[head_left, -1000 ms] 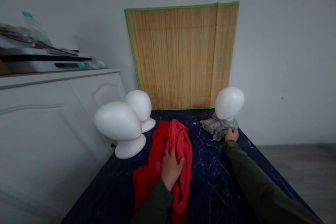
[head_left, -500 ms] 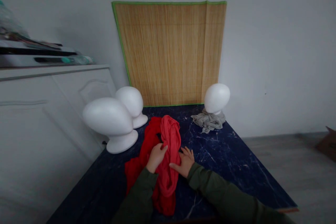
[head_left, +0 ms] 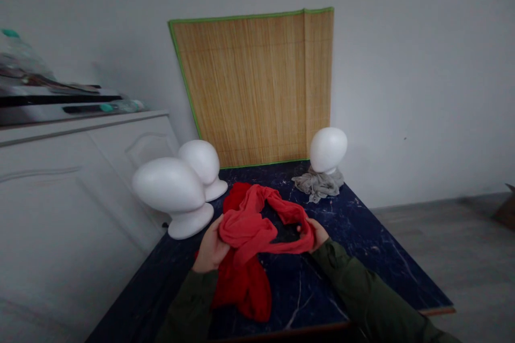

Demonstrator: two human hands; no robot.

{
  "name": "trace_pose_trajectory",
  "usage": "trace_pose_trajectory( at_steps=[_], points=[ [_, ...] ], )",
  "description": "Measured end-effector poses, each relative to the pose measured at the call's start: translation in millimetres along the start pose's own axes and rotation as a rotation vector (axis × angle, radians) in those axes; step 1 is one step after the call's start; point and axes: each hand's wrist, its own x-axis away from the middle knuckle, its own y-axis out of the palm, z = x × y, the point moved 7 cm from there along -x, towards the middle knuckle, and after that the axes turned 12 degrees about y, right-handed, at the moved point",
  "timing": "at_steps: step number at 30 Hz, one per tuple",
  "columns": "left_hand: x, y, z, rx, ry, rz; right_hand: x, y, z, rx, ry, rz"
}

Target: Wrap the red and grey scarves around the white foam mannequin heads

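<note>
A coral-red scarf is stretched sideways between my two hands, forming a loop on its right side. My left hand grips its bunched left end, with part of the fingers hidden by the cloth. At the right end of the loop, my right hand pinches the fabric, thumb inside the loop. Beneath the scarf lies a darker red cloth, crumpled on the dark blue marbled table. Two white foam heads stand to the left of my left hand.
Another white foam head stands at the back right, with a grey crumpled cloth around its base. A bamboo mat with green edging is upright against the wall. White cabinets flank the table's left side, with bottles on top.
My hands have moved apart, the right one going right. The coral scarf has been spread from a narrow lengthwise bundle into a wide loop. The view has shifted slightly.
</note>
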Motion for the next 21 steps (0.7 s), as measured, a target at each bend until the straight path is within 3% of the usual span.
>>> trace_pose_trajectory(
  at_steps=[2, 5, 8, 10, 13, 15, 18, 21],
  points=[
    [16, 10.1, -11, -0.002, 0.01, -0.031, 7, 8, 14, 0.009, 0.125, -0.06],
    [47, 33.8, -50, -0.073, -0.009, -0.153, 19, 24, 45, 0.1, 0.285, -0.159],
    [78, 52.1, -95, -0.219, -0.047, -0.272, 27, 32, 63, 0.243, 0.233, -0.205],
    [89, 54.5, -110, -0.325, -0.025, -0.301, 33, 34, 69, 0.322, 0.209, -0.243],
    [88, 43.5, -108, -0.423, 0.0, -0.239, 43, 35, 68, 0.387, 0.225, -0.302],
    [79, 29.2, -98, -0.413, -0.014, -0.106, 53, 36, 62, 0.372, 0.2, -0.335],
    [65, 16.5, -98, -0.288, -0.192, 0.037, 71, 36, 57, 0.345, 0.148, -0.332],
    [55, 29.7, -112, -0.15, -0.37, -0.052, 93, 42, 66, 0.379, 0.135, -0.388]
  ],
)
